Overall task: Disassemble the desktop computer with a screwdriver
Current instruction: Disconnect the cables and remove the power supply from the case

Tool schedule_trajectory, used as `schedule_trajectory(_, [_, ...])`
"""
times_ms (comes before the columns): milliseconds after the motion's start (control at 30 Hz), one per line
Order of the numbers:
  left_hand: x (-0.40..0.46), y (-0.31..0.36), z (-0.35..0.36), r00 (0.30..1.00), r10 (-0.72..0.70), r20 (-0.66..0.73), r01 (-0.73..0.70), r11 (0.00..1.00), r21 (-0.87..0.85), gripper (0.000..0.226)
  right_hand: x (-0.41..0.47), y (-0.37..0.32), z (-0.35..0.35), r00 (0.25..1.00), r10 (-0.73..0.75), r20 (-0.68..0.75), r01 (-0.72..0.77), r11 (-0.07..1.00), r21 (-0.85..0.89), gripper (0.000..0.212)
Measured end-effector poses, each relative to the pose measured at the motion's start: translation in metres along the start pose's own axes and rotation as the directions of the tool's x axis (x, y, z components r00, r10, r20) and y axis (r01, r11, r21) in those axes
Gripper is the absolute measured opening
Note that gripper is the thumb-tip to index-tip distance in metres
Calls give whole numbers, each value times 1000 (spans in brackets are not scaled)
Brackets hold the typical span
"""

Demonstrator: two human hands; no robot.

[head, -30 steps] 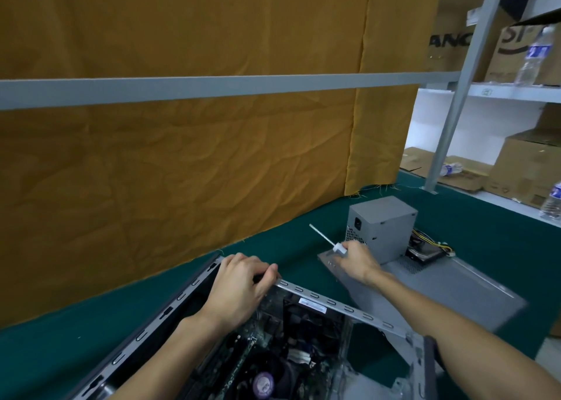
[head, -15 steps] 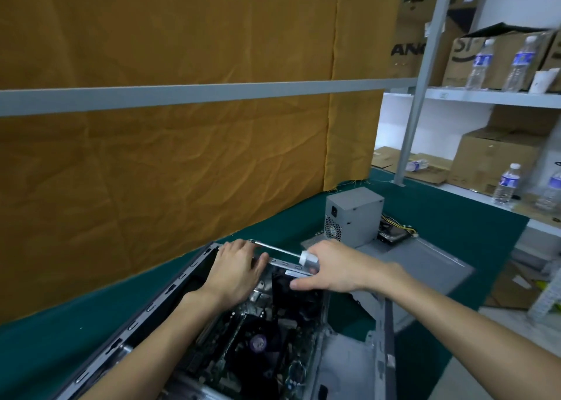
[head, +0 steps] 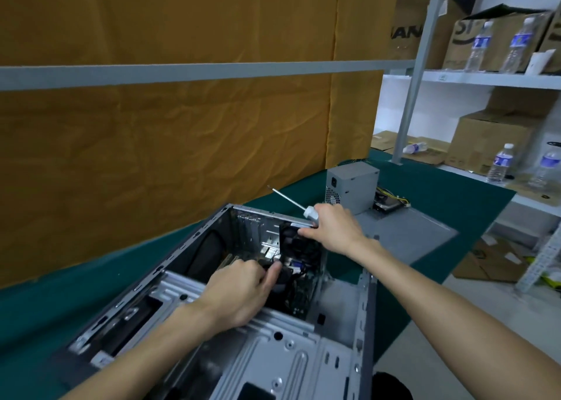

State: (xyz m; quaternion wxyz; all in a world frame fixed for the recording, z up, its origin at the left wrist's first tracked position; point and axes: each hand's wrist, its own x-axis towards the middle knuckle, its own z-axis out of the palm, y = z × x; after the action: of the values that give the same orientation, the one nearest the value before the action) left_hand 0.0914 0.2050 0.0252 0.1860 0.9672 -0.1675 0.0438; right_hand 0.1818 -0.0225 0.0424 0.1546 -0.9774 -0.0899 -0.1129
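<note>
Both hands have shifted since a moment ago: the left hand (head: 239, 296) has left the far rim of the computer case (head: 343, 314) and gone down inside it, while the right hand (head: 332, 229) has pulled back so the screwdriver (head: 291, 201) now points up and away to the far left instead of lying along that rim.

Left grip — thumb and forefinger pressed together on something dark among the cables (head: 299, 264) near the middle of the case; motion blur hides exactly what it is, though a plug or a cable end seems likely. Reaching in with bare fingers suggests this part comes free by pulling, not by unscrewing.

Right grip — fingers curled round the screwdriver's white handle, with the hand resting on the case's far right corner. That placement looks deliberate: it steadies the case against the left hand's tug and parks the tool out of the way yet ready.

Open side up, the case lies on the green desk (head: 455, 205), near the person. Beyond it on the right, a grey power supply box (head: 352, 185) stands on a flat grey side panel (head: 419, 235), both set well apart from the case — probably to keep removed parts out of the working area. Judging by that, the job is partly done, with the board and wiring still in place.
</note>
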Motion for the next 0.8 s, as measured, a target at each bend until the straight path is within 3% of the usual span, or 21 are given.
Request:
schedule_trajectory(200, [-7, -6, 3, 995, 100, 30, -101, 994, 45, 74, -7, -10, -3, 996, 87, 9, -87, 996, -26, 50])
schedule_trajectory(333, [3, -23, -1, 992, 125, 28, -127, 990, 56, 70, -18, -14, -5, 996, 92, -10, -93, 994, -63, 23])
schedule_trajectory(467, [17, -47, -24, 991, 131, 22, -132, 984, 123, 65, -37, -22, 0, 985, 161, -61, -170, 966, -194, 26])
schedule_trajectory(600, [23, -59, -23, 991, 129, 41, -134, 976, 174, 67, -44, -29, 3, 988, 150, -28, -152, 951, -268, 26])
schedule_trajectory(800, [40, -68, -19, 997, 68, 45, -68, 998, -17, 61, -34, -36, -8, 992, 122, 17, -114, 964, -239, 24])
